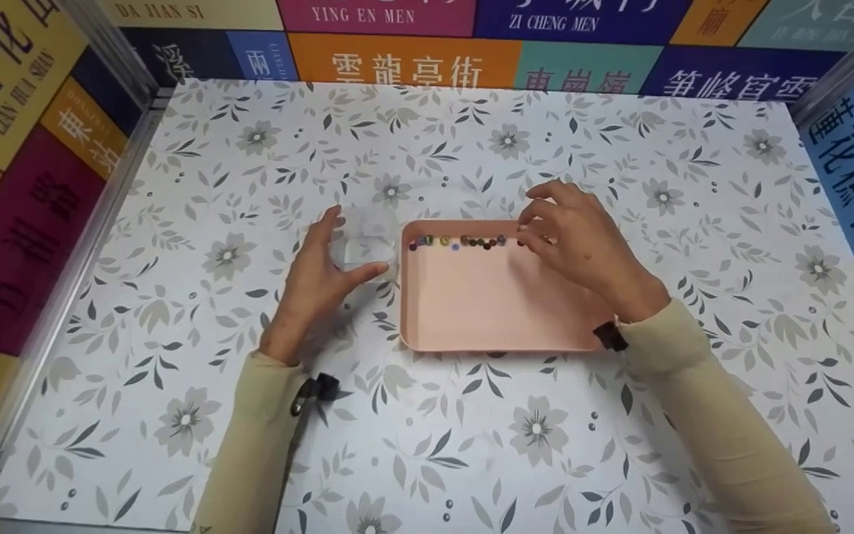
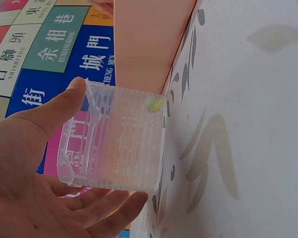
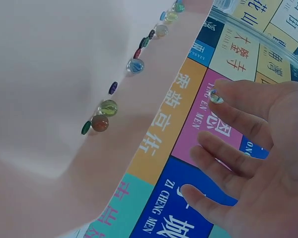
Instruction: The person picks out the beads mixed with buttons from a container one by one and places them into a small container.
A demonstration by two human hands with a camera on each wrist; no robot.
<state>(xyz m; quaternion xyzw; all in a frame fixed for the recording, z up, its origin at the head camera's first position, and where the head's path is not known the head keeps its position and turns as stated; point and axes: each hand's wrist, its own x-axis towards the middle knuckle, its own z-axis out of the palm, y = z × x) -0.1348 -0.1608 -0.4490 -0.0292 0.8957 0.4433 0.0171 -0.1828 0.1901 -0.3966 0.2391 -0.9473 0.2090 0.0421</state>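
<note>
My left hand point(image 1: 314, 276) holds a clear plastic box point(image 1: 364, 241), thumb on the near side and fingers on the far side. In the left wrist view, a yellow-green marble point(image 2: 155, 103) shows at the bottom of the box. Just right of the box lies a shallow pink tray point(image 1: 471, 308). Along its far wall runs a row of coloured marbles point(image 3: 108, 107) and small flat coloured pieces point(image 3: 113, 88). Above the tray's far right part, my right hand point(image 1: 579, 233) pinches a clear marble point(image 3: 216, 96) between thumb and forefinger, its other fingers loosely bent.
A white tabletop point(image 1: 427, 460) printed with leaves and flowers lies under everything. Coloured panels point(image 1: 405, 63) with lettering stand behind it and at both sides, with metal frame bars point(image 1: 112, 200) at the edges. Dark wrist cameras point(image 1: 327, 386) sit on both sleeves.
</note>
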